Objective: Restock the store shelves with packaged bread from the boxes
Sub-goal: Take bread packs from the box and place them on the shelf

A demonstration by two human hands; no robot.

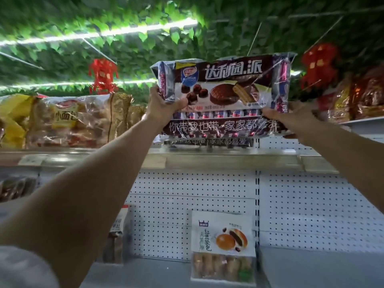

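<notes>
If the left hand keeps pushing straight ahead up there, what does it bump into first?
Probably nothing solid at first. The left hand grips the chocolate pie bag and points over the top shelf, into the gap beside the small bread bag. Depth is hard to judge, and the bag hides what's behind.

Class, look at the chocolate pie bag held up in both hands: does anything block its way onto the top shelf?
Nothing visible blocks it. The chocolate pie bag is above the top shelf, where another similar bag already lies directly below it; it would land on that.
</notes>
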